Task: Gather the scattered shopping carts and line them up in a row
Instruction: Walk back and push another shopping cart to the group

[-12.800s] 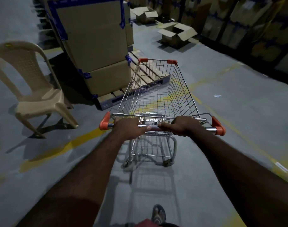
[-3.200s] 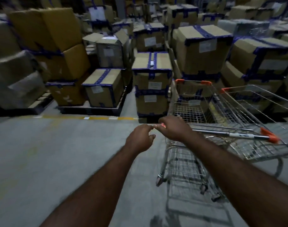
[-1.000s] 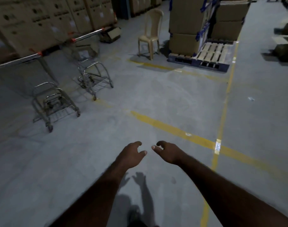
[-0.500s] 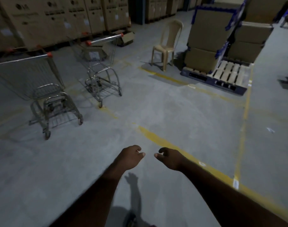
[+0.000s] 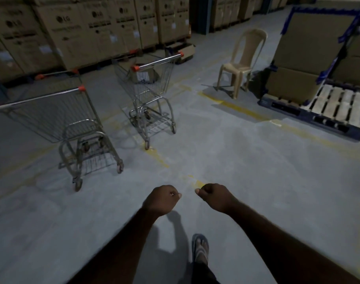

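Observation:
Two wire shopping carts with orange handle caps stand apart on the grey floor to my left. The nearer cart [image 5: 58, 119] is at the left edge, its handle running off the frame. The farther cart [image 5: 150, 87] stands right of it and further back. My left hand [image 5: 161, 198] and my right hand [image 5: 214, 196] hover side by side low in the middle, both curled into fists with nothing in them. Neither hand touches a cart; the nearer cart's wheels are about an arm's length to the left.
Stacked cardboard boxes [image 5: 76, 31] line the far wall behind the carts. A beige plastic chair [image 5: 242, 62] stands at the back right beside a pallet [image 5: 326, 107] loaded with tall boxes. Faded yellow lines [image 5: 244, 111] cross the floor. My sandalled foot [image 5: 200, 249] shows below.
The view has swung closer to the two carts, which now sit larger on the left. Both hands, loosely curled before, have closed into fists. Earlier I let go of a cart.

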